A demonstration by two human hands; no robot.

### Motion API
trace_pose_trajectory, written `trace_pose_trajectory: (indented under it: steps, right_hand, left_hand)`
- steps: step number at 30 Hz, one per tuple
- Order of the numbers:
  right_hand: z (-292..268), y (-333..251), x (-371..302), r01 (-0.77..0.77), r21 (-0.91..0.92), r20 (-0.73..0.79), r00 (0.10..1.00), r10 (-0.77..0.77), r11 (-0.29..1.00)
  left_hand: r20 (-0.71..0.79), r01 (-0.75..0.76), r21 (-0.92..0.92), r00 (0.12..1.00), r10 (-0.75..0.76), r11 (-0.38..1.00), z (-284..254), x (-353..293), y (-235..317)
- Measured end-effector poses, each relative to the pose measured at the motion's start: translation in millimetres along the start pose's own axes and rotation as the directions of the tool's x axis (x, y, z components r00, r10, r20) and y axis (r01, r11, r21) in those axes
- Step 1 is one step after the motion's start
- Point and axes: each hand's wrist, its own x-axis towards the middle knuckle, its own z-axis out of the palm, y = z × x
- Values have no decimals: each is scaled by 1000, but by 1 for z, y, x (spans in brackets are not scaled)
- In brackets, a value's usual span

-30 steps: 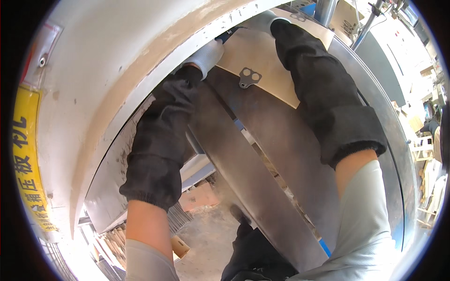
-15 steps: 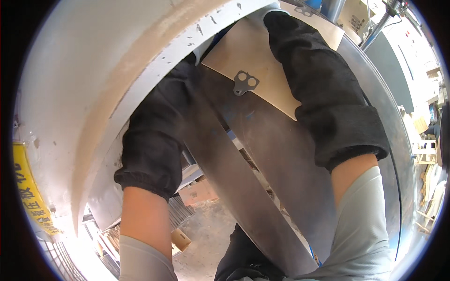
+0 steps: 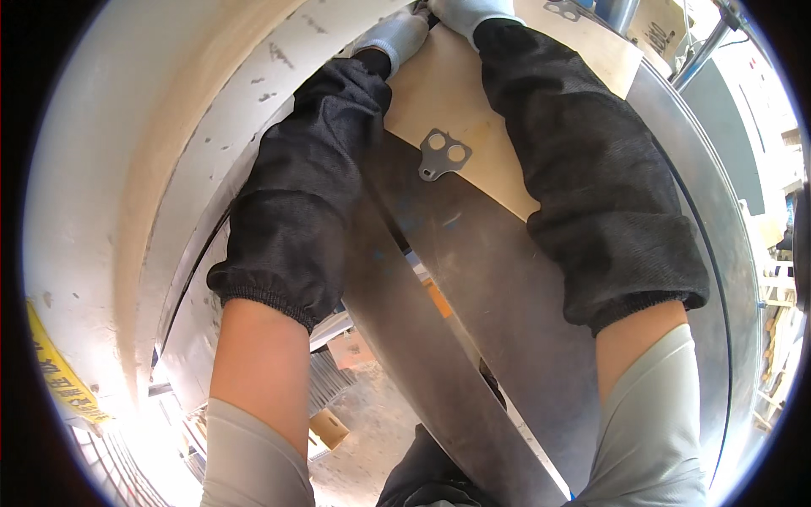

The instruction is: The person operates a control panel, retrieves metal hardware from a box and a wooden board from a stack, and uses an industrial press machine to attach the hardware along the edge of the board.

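Note:
My left hand (image 3: 395, 40), in a pale grey glove, is at the upper edge over a tan sheet (image 3: 439, 89). Its fingers look closed around something small and dark that I cannot make out. Close beside it is my right hand (image 3: 475, 12), gloved too, its fingers cut off by the picture's edge. A flat grey metal piece with two round holes (image 3: 445, 155) lies across the sheet's near edge. Another such piece (image 3: 561, 10) rests near the top, right of my right hand. Black sleeve covers reach up both forearms.
The sheet lies on a dark metal table (image 3: 507, 279) with a long slot (image 3: 460, 329). A big off-white machine body (image 3: 135, 169) curves over the left side. Below are a cardboard box (image 3: 328, 429) and the floor. Metal posts (image 3: 617, 15) stand at the upper right.
My left hand has come out from behind the machine's edge onto the tan sheet. My right hand has shifted slightly left, toward it. The view has shifted a little.

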Motion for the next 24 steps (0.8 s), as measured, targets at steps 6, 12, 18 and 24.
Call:
trace_pose_trajectory:
  steps: [6, 12, 18, 24]
  right_hand:
    - [-24, -17, -11, -91, 34, 29, 996, 90, 995]
    - [-9, 4, -11, 52, -77, 148, 988, -40, 996]
    - [-11, -5, -12, 47, -71, 194, 980, -32, 996]
    - [-20, -7, -10, -11, 45, 268, 964, -1, 999]
  left_hand:
    - [160, 171, 87, 970, -183, 981, 14, 9, -37]
    - [168, 183, -13, 970, -178, 983, 18, 14, -23]
    - [56, 150, -11, 987, -149, 989, 16, 12, -16]
    - [181, 302, 35, 935, -304, 953, 6, 8, -15]
